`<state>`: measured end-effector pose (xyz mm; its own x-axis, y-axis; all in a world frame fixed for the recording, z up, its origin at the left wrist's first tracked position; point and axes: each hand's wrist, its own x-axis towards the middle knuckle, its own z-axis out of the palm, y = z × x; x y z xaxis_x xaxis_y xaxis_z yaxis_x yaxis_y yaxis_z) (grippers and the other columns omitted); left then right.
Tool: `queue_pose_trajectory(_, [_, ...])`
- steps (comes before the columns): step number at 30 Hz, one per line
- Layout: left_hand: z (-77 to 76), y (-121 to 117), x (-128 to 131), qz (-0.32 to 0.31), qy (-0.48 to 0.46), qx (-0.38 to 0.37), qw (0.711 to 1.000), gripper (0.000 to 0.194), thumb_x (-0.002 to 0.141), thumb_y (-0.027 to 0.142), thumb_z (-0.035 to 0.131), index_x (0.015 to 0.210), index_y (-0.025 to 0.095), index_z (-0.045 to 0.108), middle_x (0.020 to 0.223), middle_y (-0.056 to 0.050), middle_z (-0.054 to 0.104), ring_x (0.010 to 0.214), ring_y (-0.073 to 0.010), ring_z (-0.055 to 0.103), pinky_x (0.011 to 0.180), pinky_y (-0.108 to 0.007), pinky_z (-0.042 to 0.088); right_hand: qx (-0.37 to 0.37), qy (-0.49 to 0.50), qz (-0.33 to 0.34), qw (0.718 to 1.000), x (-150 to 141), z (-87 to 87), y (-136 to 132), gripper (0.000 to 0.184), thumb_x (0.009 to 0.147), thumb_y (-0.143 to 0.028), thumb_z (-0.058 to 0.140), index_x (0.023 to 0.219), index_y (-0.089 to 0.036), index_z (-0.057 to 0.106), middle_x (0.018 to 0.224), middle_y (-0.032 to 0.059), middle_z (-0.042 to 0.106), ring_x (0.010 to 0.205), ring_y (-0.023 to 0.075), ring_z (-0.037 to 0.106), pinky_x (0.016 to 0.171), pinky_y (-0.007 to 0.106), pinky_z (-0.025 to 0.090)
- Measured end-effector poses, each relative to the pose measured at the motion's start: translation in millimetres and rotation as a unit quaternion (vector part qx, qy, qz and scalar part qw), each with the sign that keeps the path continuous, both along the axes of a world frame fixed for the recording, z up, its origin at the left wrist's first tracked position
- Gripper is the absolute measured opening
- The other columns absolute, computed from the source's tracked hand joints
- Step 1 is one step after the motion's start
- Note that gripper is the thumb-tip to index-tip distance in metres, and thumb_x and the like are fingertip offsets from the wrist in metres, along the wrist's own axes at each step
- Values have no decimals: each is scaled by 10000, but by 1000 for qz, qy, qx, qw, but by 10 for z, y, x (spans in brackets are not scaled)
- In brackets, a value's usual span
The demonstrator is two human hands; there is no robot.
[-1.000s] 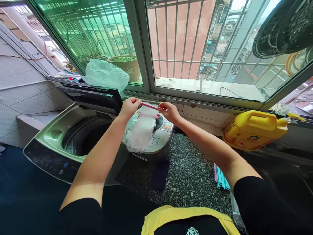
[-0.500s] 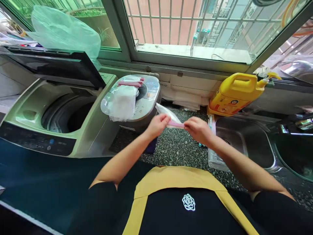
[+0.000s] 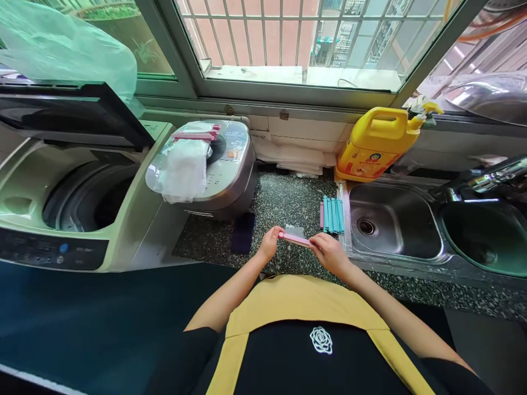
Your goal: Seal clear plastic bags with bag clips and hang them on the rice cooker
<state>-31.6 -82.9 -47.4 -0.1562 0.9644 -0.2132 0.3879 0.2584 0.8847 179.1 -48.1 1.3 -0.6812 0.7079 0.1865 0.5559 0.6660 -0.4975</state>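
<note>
Between my two hands is a pink bag sealing clip [image 3: 293,239], held level above the speckled counter, with a small clear plastic bag [image 3: 295,231] showing along its far side. My left hand [image 3: 270,244] is closed, pinching the clip's left end. At the other end, my right hand [image 3: 328,254] is closed on the clip with thumb and fingers. Several teal clips [image 3: 332,215] lie side by side on the counter beyond my right hand, with a pink clip [image 3: 321,216] along their left side.
A rice cooker [image 3: 234,181] at the left bears plastic bags [image 3: 187,170] with pink clips [image 3: 196,135]. Left of it stands an open washing machine [image 3: 135,219]. A yellow pump jug [image 3: 373,145] stands behind the steel sink [image 3: 395,219]. A dark flat object [image 3: 243,233] lies on the counter.
Both hands have come down and nearer my body with the clip and bag. The bag, raised and white before, now lies lower beyond the clip. The teal clips have come into view.
</note>
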Motion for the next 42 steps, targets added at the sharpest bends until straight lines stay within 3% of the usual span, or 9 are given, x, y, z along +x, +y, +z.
queue_pose_trajectory(9, [194, 54, 226, 12, -36, 32, 999, 471, 877, 479, 152, 657, 196, 458, 667, -31, 518, 676, -151, 473, 695, -280, 408, 48, 36, -26, 998, 100, 72, -55, 210, 900, -234, 390, 896, -192, 597, 830, 85, 594, 777, 188, 549, 679, 308, 456])
queue_pose_trajectory(13, [45, 76, -8, -22, 107, 25, 994, 440, 876, 417, 218, 632, 187, 503, 703, -52, 575, 768, -180, 514, 829, -344, 396, 71, 0, -13, 997, -35, -214, -21, 193, 894, -210, 404, 872, -169, 592, 806, 78, 585, 754, 176, 525, 666, 280, 427])
queue_pose_trajectory(16, [-126, 73, -209, -62, 242, -2, 968, 393, 869, 373, 298, 631, 188, 549, 769, -59, 620, 901, -218, 520, 981, -477, 274, 56, -69, 3, 996, -242, -482, -12, 179, 884, -193, 430, 837, -159, 599, 789, 75, 589, 737, 169, 514, 652, 264, 398])
queue_pose_trajectory(19, [-256, 51, -290, -64, 279, -41, 957, 403, 889, 359, 283, 685, 186, 584, 820, -71, 640, 942, -234, 527, 996, -530, 238, 35, -122, 12, 992, -408, -651, -17, 181, 882, -188, 443, 809, -153, 604, 795, 77, 596, 741, 164, 511, 652, 256, 378])
queue_pose_trajectory(24, [-319, -72, -344, 12, 320, 0, 947, 304, 877, 344, 347, 850, 181, 603, 952, -93, 619, 983, -224, 523, 957, -414, 332, 37, -124, -7, 992, -373, -686, -19, 163, 879, -195, 455, 827, -162, 605, 797, 68, 590, 743, 160, 509, 654, 249, 369])
queue_pose_trajectory(28, [-349, -145, -528, 156, 434, -62, 885, 392, 773, 395, 523, 1048, 117, 550, 1189, -180, 496, 1048, -312, 479, 909, -435, 357, 45, -85, -21, 995, -255, -672, -24, 167, 882, -199, 446, 830, -173, 602, 785, 65, 580, 741, 164, 509, 666, 256, 380])
queue_pose_trajectory(33, [-415, -48, -627, 164, 469, -146, 856, 427, 757, 414, 527, 1052, 104, 534, 1138, -204, 485, 985, -333, 499, 770, -412, 416, 47, -67, -27, 996, -254, -685, -58, 170, 883, -202, 440, 826, -179, 599, 777, 64, 574, 730, 166, 508, 653, 262, 390])
queue_pose_trajectory(39, [-392, -33, -612, 178, 447, -129, 867, 422, 763, 360, 521, 1094, 99, 533, 1114, -213, 489, 1006, -350, 485, 802, -438, 405, 58, -48, -32, 997, -245, -654, -70, 161, 875, -192, 438, 822, -171, 589, 765, 65, 576, 721, 172, 514, 651, 268, 412])
queue_pose_trajectory(42, [-293, -89, -546, 202, 389, -56, 897, 438, 772, 379, 519, 1119, 113, 526, 1181, -211, 465, 1062, -340, 461, 894, -461, 358, 59, -29, -30, 997, -214, -581, -62, 166, 878, -188, 424, 830, -177, 583, 774, 66, 578, 732, 174, 521, 656, 272, 421])
